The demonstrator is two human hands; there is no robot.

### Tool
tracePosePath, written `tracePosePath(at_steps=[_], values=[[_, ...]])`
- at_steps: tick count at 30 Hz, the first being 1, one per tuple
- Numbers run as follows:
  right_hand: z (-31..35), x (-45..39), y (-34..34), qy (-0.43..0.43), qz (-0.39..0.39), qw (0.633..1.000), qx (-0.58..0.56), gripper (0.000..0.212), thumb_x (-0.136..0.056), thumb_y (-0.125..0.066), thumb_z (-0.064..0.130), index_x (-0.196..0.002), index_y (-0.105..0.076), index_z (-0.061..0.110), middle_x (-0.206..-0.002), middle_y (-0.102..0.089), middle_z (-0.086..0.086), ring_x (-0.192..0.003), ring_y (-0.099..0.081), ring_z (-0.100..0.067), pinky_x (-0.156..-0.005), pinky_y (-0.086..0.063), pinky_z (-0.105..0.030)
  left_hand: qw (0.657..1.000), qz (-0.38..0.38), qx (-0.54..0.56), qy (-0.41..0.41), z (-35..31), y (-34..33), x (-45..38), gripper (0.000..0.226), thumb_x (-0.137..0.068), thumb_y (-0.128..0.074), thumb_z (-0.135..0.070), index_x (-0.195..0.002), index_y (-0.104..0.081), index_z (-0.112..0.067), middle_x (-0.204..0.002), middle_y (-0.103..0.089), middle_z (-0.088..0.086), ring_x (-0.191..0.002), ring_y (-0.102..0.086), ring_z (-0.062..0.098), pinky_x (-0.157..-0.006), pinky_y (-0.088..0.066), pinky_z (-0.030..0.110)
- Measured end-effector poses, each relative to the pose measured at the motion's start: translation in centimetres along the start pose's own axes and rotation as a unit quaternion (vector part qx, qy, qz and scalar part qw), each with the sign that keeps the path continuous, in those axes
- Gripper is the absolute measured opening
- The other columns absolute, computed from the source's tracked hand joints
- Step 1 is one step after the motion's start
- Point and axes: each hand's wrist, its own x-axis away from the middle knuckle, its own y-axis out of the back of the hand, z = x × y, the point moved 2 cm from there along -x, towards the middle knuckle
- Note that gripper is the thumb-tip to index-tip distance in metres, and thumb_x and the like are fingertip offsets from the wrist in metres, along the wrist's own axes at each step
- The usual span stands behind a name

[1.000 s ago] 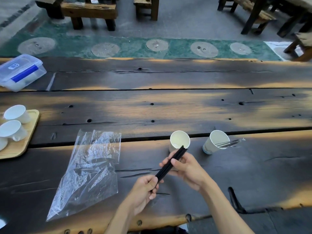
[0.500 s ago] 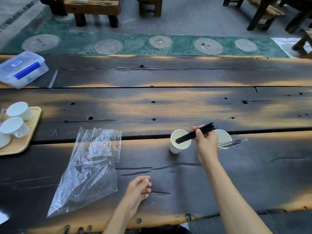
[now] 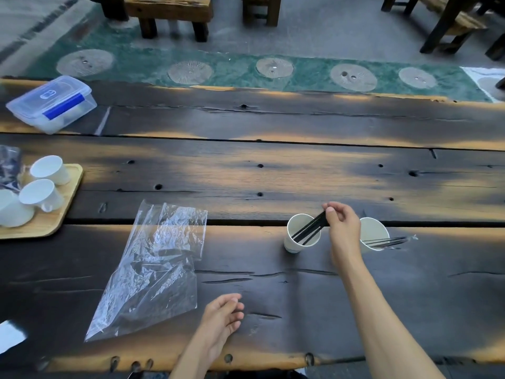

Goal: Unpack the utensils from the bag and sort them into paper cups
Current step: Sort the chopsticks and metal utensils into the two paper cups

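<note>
Dark plank table, outdoor seating beyond. Black chopsticks slant into the left paper cup, lower ends inside, upper ends pinched by the right hand. Just beside, the right paper cup holds thin metal utensils leaning over its rim. The left hand rests loosely open and empty near the flattened clear bag. Risk: the light cup may tip under the slanted load on release. Bare planks surround both cups; the near edge lies well apart.

The right hand holds black chopsticks, tips apparently inside the left paper cup.
</note>
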Motion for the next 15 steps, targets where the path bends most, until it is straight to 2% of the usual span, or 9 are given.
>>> tracePosePath(at_steps=[4,7,10,12,15], values=[[4.3,2.2,-1.2,0.085,-0.023,0.996,-0.008,0.029,-0.092,-0.046,0.002,-0.110,-0.067,0.011,-0.111,-0.070,0.005,-0.107,-0.064,0.000,-0.091,-0.047,-0.012,0.994,-0.028,0.101,0.026,1.7,2.5,0.4,0.020,-0.094,-0.062,-0.007,-0.111,-0.068,0.002,-0.082,-0.072,0.017,-0.065,-0.067,0.024,-0.054,-0.056,0.027],[4.3,5.0,-4.2,0.088,0.042,0.995,-0.002,0.029,-0.090,-0.045,0.001,-0.096,-0.068,0.017,-0.098,-0.074,0.002,-0.096,-0.069,-0.008,-0.087,-0.051,-0.019,0.969,-0.070,0.236,0.020,2.3,4.6,0.3,0.023,-0.093,-0.064,-0.014,-0.109,-0.067,0.002,-0.092,-0.073,0.024,-0.080,-0.071,0.032,-0.060,-0.062,0.033],[0.5,8.0,-9.3,-0.035,0.146,0.989,0.000,0.030,-0.091,-0.043,-0.009,-0.085,-0.061,0.014,-0.089,-0.068,-0.009,-0.068,-0.067,-0.011,-0.069,-0.053,-0.022,0.936,-0.100,0.337,-0.006,1.8,6.3,0.1,0.032,-0.094,-0.063,-0.026,-0.108,-0.063,0.003,-0.099,-0.072,0.027,-0.096,-0.070,0.036,-0.066,-0.063,0.035],[-3.0,10.1,-12.5,-0.156,0.208,0.965,0.027,0.029,-0.094,-0.042,-0.010,-0.084,-0.057,0.013,-0.088,-0.064,-0.011,-0.055,-0.062,-0.007,-0.055,-0.050,-0.018,0.926,-0.124,0.357,-0.019,1.0,6.9,-0.1,0.030,-0.094,-0.062,-0.026,-0.102,-0.064,0.002,-0.087,-0.075,0.022,-0.085,-0.073,0.031,-0.061,-0.063,0.031],[-7.4,12.8,-15.6,-0.291,0.263,0.917,0.071,0.014,-0.097,-0.047,0.000,-0.093,-0.057,0.010,-0.087,-0.063,-0.010,-0.062,-0.061,-0.017,-0.054,-0.049,-0.024,0.923,-0.157,0.349,-0.038,0.0,7.3,-0.3,0.013,-0.096,-0.059,-0.011,-0.093,-0.063,0.001,-0.066,-0.074,0.012,-0.056,-0.071,0.017,-0.048,-0.057,0.023]])
